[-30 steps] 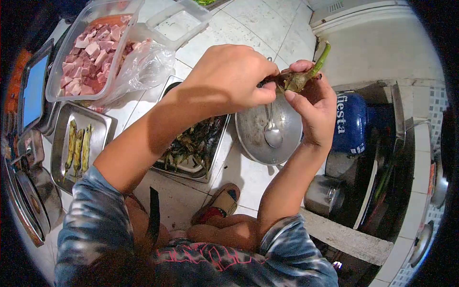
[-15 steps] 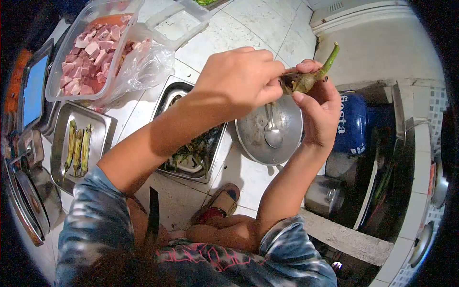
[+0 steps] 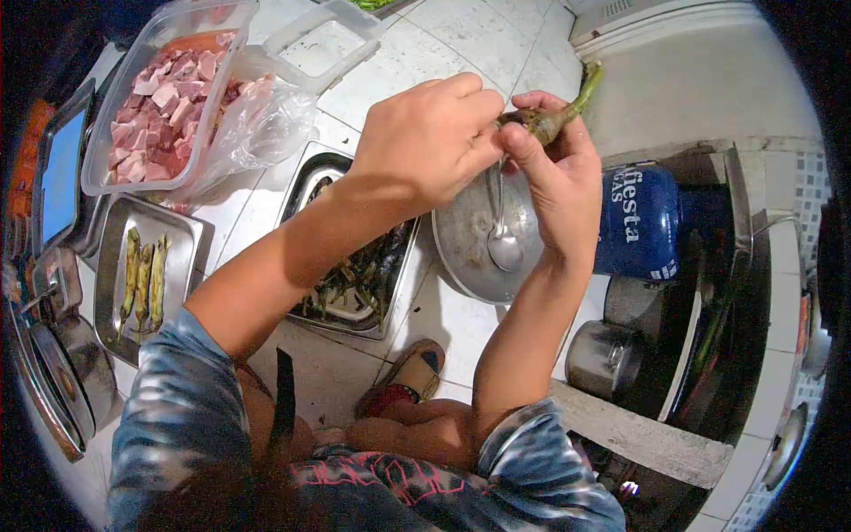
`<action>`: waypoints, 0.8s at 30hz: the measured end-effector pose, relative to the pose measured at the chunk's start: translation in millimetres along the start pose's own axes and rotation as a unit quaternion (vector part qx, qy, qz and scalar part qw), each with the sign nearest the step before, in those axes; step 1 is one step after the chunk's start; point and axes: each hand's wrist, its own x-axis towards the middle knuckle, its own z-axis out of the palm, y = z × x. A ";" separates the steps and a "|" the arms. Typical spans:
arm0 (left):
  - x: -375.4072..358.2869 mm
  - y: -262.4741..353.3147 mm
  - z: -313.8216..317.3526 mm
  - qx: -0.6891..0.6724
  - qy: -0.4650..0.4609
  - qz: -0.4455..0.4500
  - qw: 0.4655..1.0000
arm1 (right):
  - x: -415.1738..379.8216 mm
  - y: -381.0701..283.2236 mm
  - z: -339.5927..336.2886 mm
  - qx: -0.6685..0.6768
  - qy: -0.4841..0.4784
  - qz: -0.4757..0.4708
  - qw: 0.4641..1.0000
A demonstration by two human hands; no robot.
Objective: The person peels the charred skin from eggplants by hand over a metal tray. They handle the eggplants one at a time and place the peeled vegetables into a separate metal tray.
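A roasted eggplant point(image 3: 548, 124) with a green stem is held up between my hands. My right hand point(image 3: 560, 168) wraps its fingers and thumb round the stem end. My left hand point(image 3: 430, 133) pinches at the other end, where the fingertips hide what they grip. Below the hands lies a round metal pan point(image 3: 465, 239) with a spoon point(image 3: 504, 248) in it. Under my left forearm, a metal tray point(image 3: 383, 335) holds dark, charred eggplants point(image 3: 355, 279). Several peeled eggplants point(image 3: 144, 279) lie in another metal tray point(image 3: 182, 230) at the left.
A plastic tub point(image 3: 97, 164) of cut pink meat stands at the upper left, beside a clear plastic bag point(image 3: 266, 129) and a translucent container point(image 3: 324, 49). At the right are a blue gas cylinder point(image 3: 634, 222), a metal pot point(image 3: 603, 359) and a concrete ledge point(image 3: 638, 430).
Both hands have shifted slightly left with the eggplant, and its stem has moved left and up. My right hand has turned a little. The trays stay where they were.
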 end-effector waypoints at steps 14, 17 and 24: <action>-5.2 -8.8 5.5 -0.029 -0.101 -0.038 0.994 | -0.8 19.6 -15.3 -0.008 -0.043 -0.006 0.999; -4.6 -10.0 3.8 -0.026 -0.103 -0.029 0.994 | -0.8 17.5 -17.9 -0.007 -0.066 -0.005 0.998; -4.1 -42.4 -12.6 -0.007 -0.155 0.012 0.988 | -1.5 19.4 -33.1 0.057 -0.045 -0.048 0.996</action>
